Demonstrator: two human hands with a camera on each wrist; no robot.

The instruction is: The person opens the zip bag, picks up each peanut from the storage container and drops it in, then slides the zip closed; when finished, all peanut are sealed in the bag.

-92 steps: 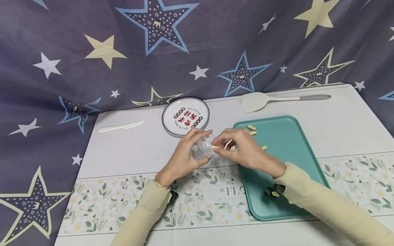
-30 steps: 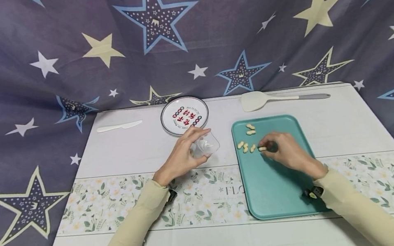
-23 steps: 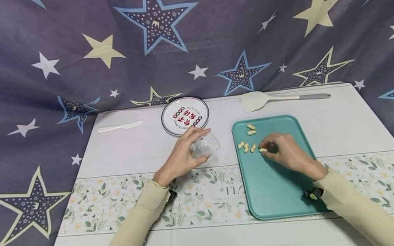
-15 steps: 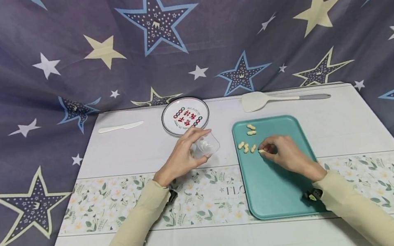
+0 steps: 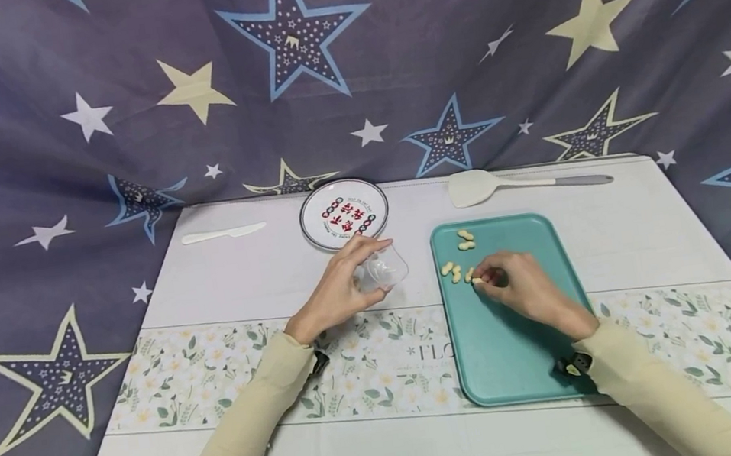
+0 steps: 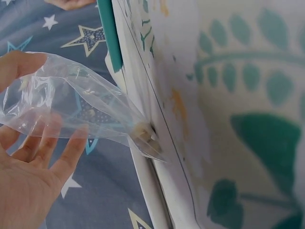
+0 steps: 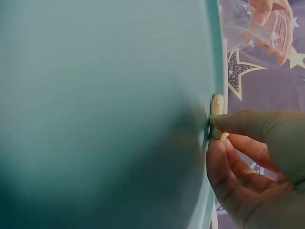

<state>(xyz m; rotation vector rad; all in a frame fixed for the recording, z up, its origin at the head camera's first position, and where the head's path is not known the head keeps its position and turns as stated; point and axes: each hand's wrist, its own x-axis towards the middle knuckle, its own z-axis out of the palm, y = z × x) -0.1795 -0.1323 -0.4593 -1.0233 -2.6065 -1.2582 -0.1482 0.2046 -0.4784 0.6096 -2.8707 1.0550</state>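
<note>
My left hand [image 5: 335,287] holds a clear plastic bag [image 5: 383,268] by its opening, thumb and fingers spread around the mouth. In the left wrist view the bag [image 6: 107,98] hangs down, with something pale [image 6: 143,131] in its bottom corner. Over the teal tray [image 5: 518,362], my right hand [image 5: 522,284] pinches a peanut [image 5: 477,280] between thumb and fingertips, low at the tray's surface. The right wrist view shows the thumb lying across a peanut [image 7: 218,107]. Several more peanuts, one of them a peanut [image 5: 446,269] at the left, lie in the tray's upper left part.
A white plate [image 5: 328,221] with red lettering stands behind the left hand. A white knife [image 5: 224,233] lies at the back left, and a spatula [image 5: 478,188] with a grey handle behind the tray. A star-patterned curtain [image 5: 352,129] hangs along the table's back edge.
My right hand has left the bag's mouth, where it held a peanut, and gone to the tray. There it pinches a peanut and has slid slightly left. The left hand stays put.
</note>
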